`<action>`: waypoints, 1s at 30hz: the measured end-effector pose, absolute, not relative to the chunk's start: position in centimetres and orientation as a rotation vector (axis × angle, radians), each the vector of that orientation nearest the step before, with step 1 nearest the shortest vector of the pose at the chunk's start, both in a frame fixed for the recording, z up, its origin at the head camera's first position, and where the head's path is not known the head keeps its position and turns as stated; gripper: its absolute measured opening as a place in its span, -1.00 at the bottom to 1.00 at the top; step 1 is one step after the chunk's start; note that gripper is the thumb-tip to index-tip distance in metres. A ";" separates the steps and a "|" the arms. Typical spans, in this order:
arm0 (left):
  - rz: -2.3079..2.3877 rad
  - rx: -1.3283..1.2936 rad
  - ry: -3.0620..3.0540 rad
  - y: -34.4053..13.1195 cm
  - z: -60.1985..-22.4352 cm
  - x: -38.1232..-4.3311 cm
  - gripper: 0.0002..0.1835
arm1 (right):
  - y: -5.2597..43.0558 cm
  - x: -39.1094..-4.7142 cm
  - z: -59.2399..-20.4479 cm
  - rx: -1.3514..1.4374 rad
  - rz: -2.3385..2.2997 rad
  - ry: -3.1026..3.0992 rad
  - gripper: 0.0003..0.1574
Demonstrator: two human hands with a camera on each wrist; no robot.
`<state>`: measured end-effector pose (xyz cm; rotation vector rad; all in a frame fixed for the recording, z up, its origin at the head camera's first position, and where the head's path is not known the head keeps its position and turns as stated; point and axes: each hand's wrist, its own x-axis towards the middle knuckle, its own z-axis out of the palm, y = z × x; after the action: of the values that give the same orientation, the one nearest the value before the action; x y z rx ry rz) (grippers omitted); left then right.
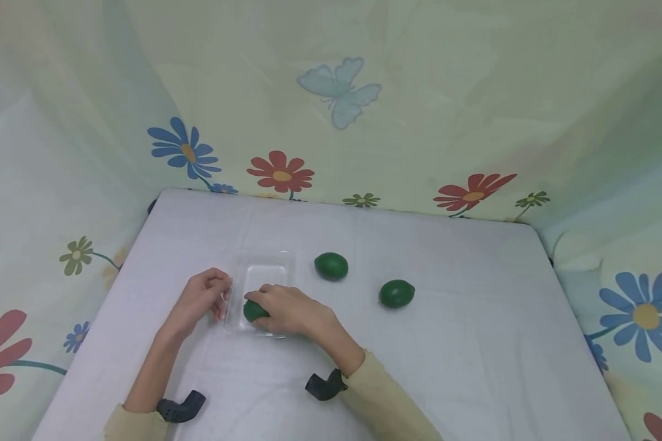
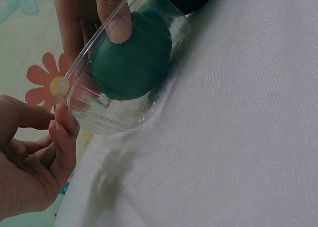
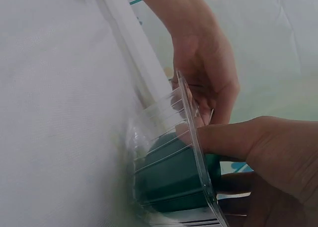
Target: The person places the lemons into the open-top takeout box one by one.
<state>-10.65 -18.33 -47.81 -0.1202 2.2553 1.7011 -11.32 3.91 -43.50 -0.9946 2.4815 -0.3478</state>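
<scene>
"Dark green lime (image 1: 255, 310): where is it held?"

"It is placed inside the clear plastic tray (image 1: 265, 269), towards the near end, and is clasped by the right grip (image 1: 289, 308); in the left-wrist view a thumb is seen laid against its skin."

"And how is the left grip (image 1: 204, 294) set?"

"By it the tray's rim appears to be pinched, at the left side."

"How should the fruit be expected to handle?"

"It may be judged light; whether it is firm or soft cannot be told. The smooth, rounded skin could slip, so it is best taken round the widest part, with the thumb set opposite the fingers and the pointed ends avoided. The tray looks thin and easily bent or shifted, and is best steadied by its rim."

"What is shown of the surface and the room?"

"The bench (image 1: 474, 343) is covered in white, faintly creased cloth. A second lime (image 1: 331, 266) is laid just right of the tray, and a third lime (image 1: 396, 294) farther right. The back and sides are enclosed by a pale curtain (image 1: 447, 92), on which red and blue flowers and a butterfly (image 1: 339, 92) are printed."
</scene>
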 end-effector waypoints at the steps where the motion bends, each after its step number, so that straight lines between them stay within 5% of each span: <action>1: 1.699 -0.111 2.255 -18.3 -47.8 -10.7 -0.67 | 3.9 -11.3 -43.5 -0.996 -0.350 2.489 -0.36; 22: 1.685 -0.125 2.270 -18.2 -47.8 -10.4 -0.67 | 9.0 -8.0 -40.7 -1.360 -0.587 2.847 -0.74; 30: 1.696 -0.105 2.253 -18.1 -47.6 -10.5 -0.67 | 13.8 -5.7 -39.7 -1.317 -0.749 2.996 -0.67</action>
<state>-10.48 -18.10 -47.58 -0.1049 2.2535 1.6964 -5.71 13.79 -39.68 -1.3166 2.9960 -0.7487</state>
